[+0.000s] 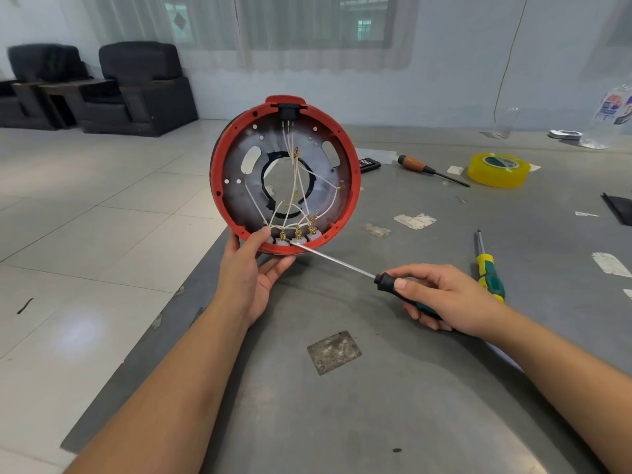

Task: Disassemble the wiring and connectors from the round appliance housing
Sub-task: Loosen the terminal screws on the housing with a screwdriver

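The round red housing [352, 172] stands on its edge on the grey table, its open side facing me. White wires [297, 186] cross its metal inside from a black socket [289, 112] at the top down to several white connectors [298, 238] with brass terminals along the bottom rim. My left hand [251, 271] grips the bottom rim, thumb inside beside the leftmost connector. My right hand [441, 295] holds a black-and-green screwdriver [337, 263] by the handle; its tip touches the connectors at the bottom rim.
A second green-and-yellow screwdriver [487, 265] lies right of my right hand. Farther back are a wooden-handled tool [429, 170], a roll of yellow tape [498, 169], a small black box [369, 164] and a plastic bottle [612, 114]. The table's left edge [191, 278] runs diagonally over the tiled floor.
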